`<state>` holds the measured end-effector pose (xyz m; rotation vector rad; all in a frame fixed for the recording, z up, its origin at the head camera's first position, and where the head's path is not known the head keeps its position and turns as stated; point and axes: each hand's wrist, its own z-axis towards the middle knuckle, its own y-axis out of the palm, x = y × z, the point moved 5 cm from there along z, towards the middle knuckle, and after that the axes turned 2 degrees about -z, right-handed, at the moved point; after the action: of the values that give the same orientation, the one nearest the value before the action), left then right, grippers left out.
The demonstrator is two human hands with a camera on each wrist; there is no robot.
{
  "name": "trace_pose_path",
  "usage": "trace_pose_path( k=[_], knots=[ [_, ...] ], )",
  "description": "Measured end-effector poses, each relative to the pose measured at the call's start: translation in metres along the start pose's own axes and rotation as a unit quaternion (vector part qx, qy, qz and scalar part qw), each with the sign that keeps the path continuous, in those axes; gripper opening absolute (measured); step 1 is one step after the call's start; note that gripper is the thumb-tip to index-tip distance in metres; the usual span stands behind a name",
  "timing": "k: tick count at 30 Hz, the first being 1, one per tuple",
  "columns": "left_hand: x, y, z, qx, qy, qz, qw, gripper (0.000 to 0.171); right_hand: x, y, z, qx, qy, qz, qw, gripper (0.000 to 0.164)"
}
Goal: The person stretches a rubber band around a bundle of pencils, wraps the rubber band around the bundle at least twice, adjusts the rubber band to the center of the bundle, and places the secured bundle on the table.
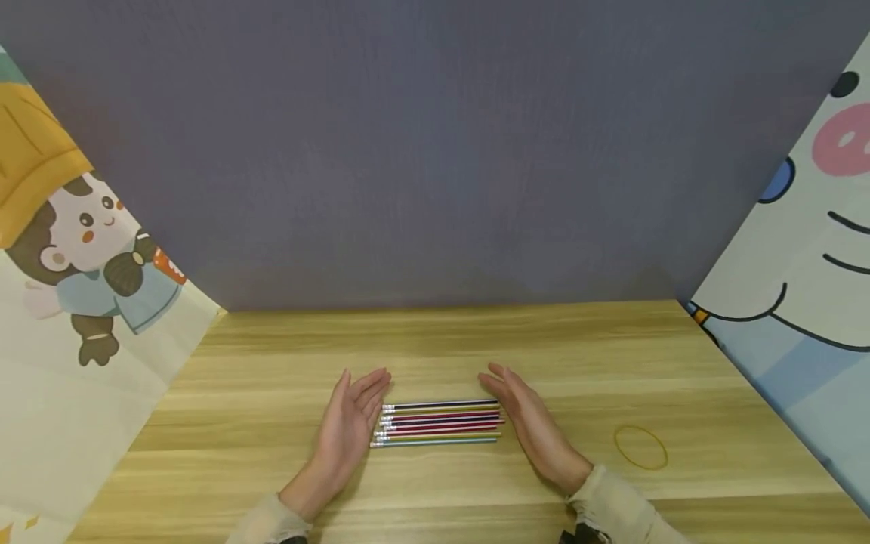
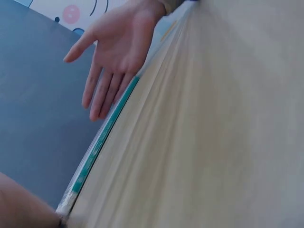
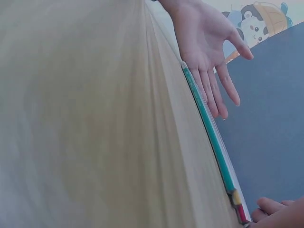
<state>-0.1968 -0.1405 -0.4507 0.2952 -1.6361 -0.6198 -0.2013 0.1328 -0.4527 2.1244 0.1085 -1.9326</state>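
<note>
Two bare hands flank a row of pencils (image 1: 442, 422) lying side by side on a wood-grain table (image 1: 435, 340), their lengths running left to right. The left hand (image 1: 348, 431) stands at the left ends of the row, palm turned inward and fingers extended toward the far side. The right hand (image 1: 537, 431) mirrors it at the right ends, likewise open, with fingers straight; neither grips anything. Whether the hands touch the pencil ends cannot be told with certainty, the wrist views being low and oblique. The nearest pencil is blue-green; yellow, red and dark ones lie beyond it, the ends slightly uneven. Well to the right of the right hand, a thin yellow band (image 1: 635, 426) lies on the table as a loose loop. A grey panel (image 1: 435, 151) rises at the far edge, between cartoon-printed panels on the left (image 1: 102, 242) and right (image 1: 816, 257).
</note>
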Motion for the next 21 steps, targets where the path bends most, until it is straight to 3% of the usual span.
trace_pose_path(
  k=[7, 14, 17, 21],
  knots=[
    [-0.006, 0.006, -0.005, 0.038, 0.042, 0.000, 0.9984, 0.075, 0.003, 0.010, -0.003, 0.009, -0.016, -0.003, 1.000, 0.065],
    [-0.003, 0.006, -0.005, 0.067, 0.044, 0.034, 0.9962, 0.075, 0.005, 0.010, -0.003, 0.015, -0.019, -0.002, 1.000, 0.065],
    [-0.001, 0.004, -0.002, 0.066, 0.046, 0.057, 0.9951, 0.076, 0.004, 0.008, -0.002, 0.019, -0.025, 0.001, 1.000, 0.065],
    [0.000, 0.003, 0.004, 0.046, 0.046, 0.054, 0.9965, 0.074, 0.003, 0.008, 0.001, 0.006, -0.026, 0.004, 1.000, 0.067]
  ],
)
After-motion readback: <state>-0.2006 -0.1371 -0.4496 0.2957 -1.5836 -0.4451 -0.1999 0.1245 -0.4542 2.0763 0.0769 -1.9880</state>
